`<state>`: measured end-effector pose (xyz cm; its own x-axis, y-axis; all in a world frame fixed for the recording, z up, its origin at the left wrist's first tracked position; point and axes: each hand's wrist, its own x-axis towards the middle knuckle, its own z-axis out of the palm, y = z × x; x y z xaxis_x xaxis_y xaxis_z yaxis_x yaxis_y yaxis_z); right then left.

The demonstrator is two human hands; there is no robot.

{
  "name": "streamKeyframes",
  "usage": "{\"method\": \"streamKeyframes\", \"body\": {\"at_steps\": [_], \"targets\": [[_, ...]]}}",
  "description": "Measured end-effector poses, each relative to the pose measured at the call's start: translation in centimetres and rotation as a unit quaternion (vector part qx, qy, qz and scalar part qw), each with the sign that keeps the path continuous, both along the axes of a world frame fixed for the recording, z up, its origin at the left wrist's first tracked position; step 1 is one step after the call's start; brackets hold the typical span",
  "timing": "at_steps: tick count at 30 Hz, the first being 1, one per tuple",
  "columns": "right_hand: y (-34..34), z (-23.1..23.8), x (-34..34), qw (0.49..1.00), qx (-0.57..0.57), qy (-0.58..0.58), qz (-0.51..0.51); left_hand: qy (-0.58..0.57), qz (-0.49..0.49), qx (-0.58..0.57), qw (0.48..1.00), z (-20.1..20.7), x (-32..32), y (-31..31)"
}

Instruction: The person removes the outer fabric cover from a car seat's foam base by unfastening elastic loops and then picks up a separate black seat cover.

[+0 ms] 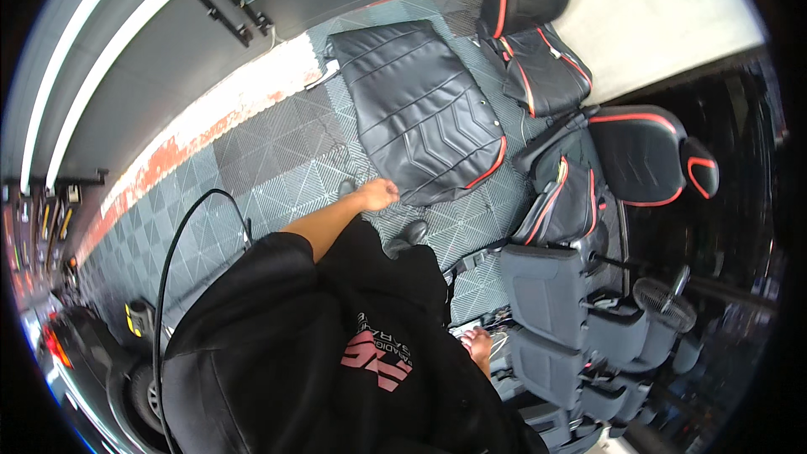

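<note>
A large black leather seat cover [412,101] with stitched chevrons and a red edge stretches out in front of me, above the tiled floor. My left hand [380,194] is closed at its near corner, with the fingers pinching the edge. Off to my right, my right hand [477,343] hangs low beside grey car seats [545,294]. Its fingers look curled, but they are small and partly turned away. Whether anything is in them I cannot make out. Some wires and small light-coloured parts show just behind that hand.
Two black seats with red trim [538,59] [639,155] stand at the right. A fan [664,303] is beyond the grey seats. My shoes [412,233] are on the tiles. A black cable [181,240] arches at my left, near a dark car [101,361].
</note>
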<state>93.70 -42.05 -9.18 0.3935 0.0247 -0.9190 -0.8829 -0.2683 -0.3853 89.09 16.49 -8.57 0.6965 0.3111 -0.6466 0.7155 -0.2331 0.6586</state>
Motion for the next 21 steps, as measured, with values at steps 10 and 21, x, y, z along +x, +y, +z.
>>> {"method": "streamKeyframes", "body": {"at_steps": [10,21], "targets": [[12.3,4.8,17.2,0.959,-0.101,-0.116,0.239,0.151,-0.209,0.268,0.928,-6.5,-19.3,3.0],[27.8,6.5,16.7,0.896,-0.087,-0.102,0.424,0.033,-0.097,0.344,0.933,-5.6,-31.6,8.8]]}}
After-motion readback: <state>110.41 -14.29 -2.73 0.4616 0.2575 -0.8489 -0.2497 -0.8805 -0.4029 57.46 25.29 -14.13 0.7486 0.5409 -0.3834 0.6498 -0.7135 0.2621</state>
